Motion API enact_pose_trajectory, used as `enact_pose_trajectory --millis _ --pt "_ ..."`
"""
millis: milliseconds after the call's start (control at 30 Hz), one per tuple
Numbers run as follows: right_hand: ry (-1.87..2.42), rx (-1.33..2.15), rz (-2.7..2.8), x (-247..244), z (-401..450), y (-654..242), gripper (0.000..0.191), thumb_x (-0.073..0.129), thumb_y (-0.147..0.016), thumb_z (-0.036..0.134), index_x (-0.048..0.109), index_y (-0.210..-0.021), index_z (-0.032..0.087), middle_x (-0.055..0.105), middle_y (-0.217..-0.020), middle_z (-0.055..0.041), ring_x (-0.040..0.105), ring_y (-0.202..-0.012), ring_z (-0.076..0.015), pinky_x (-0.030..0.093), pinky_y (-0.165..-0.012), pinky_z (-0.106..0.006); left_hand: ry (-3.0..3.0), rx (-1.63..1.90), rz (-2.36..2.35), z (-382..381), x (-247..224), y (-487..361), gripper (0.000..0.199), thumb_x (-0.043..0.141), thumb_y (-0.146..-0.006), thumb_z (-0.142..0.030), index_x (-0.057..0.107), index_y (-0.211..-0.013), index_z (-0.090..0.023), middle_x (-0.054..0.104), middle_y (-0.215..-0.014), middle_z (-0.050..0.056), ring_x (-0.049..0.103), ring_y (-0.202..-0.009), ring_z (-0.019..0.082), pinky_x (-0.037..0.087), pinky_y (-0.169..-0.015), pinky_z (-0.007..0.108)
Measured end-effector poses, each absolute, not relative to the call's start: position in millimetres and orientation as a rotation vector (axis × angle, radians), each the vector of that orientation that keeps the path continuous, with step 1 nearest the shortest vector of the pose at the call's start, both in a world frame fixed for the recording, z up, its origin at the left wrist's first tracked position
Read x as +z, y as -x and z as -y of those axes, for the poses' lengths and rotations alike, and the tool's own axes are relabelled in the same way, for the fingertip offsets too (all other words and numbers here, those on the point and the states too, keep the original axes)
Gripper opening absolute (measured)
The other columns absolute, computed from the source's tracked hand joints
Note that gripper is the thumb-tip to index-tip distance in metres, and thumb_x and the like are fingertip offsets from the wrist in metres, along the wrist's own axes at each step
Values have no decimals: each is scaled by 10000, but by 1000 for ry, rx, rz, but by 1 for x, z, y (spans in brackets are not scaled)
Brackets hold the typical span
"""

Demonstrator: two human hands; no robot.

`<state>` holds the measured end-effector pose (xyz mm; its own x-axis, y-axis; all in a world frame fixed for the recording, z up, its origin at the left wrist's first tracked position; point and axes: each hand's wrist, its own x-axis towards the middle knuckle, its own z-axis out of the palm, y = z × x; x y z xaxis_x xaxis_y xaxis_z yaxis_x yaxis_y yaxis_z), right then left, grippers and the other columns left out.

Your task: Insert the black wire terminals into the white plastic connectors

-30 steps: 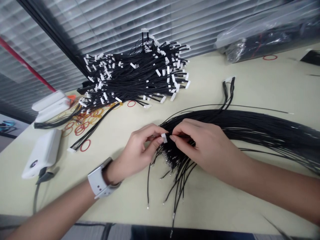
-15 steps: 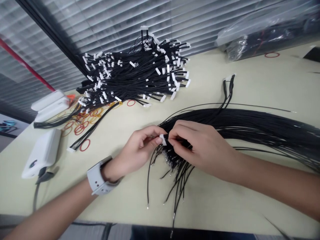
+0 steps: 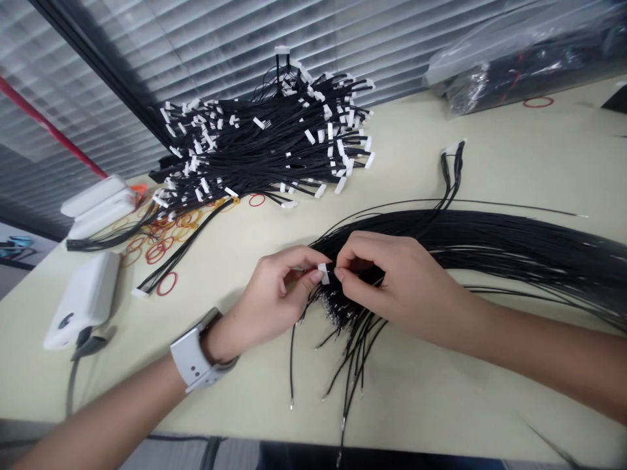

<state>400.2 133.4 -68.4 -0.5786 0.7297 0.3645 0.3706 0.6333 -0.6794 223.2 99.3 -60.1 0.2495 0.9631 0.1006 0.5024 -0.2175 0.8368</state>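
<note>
My left hand (image 3: 281, 287), with a grey watch strap (image 3: 196, 356) at its wrist, pinches a small white connector (image 3: 324, 273) between thumb and fingertips. Just right of it, my right hand (image 3: 392, 277) is closed in a pinch on a black wire at the connector's side; the wire's tip is hidden. Both hands hover over the end of a thick bundle of black wires (image 3: 509, 238), whose loose ends carry tiny metal terminals (image 3: 337, 310). A cable with a white connector (image 3: 453, 149) lies across the bundle behind my right hand.
A large heap of black cables with white connectors (image 3: 264, 143) lies against the blinds. Rubber bands (image 3: 159, 248) are scattered left of it. A white device (image 3: 83, 300) with a cord stands at left. A clear plastic bag (image 3: 519, 72) of black items lies back right.
Both hands and the connector have shifted very slightly right. The fingers of my right hand have moved a little on the wire beside the connector; both grips stay closed.
</note>
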Motion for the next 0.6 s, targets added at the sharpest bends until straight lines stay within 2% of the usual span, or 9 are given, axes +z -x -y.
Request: enact_pose_trajectory --millis 167,367,600 --pt "888 813 2174 -69 -134 -400 107 506 -760 102 503 -681 174 537 -657 33 475 -587 -77 345 -523 -205 -1718 828 -1326 -102 -60 -222 127 510 -844 -141 604 -926 -117 623 -752 30 536 -661 107 421 -577 209" --pt "870 737 2175 -71 -135 -398 120 495 -772 98 492 -677 171 527 -663 24 460 -575 -77 338 -513 -204 -1708 835 -1327 -101 -60 -222 117 509 -845 -147 607 -906 -129 619 -738 22 543 -655 112 432 -577 213" --pt "804 718 2226 -72 -137 -398 111 487 -788 106 498 -693 162 527 -703 8 474 -636 -89 352 -559 -211 -1677 835 -1326 -102 -60 -222 102 516 -845 -154 602 -895 -130 624 -754 21 554 -680 106 446 -610 207"
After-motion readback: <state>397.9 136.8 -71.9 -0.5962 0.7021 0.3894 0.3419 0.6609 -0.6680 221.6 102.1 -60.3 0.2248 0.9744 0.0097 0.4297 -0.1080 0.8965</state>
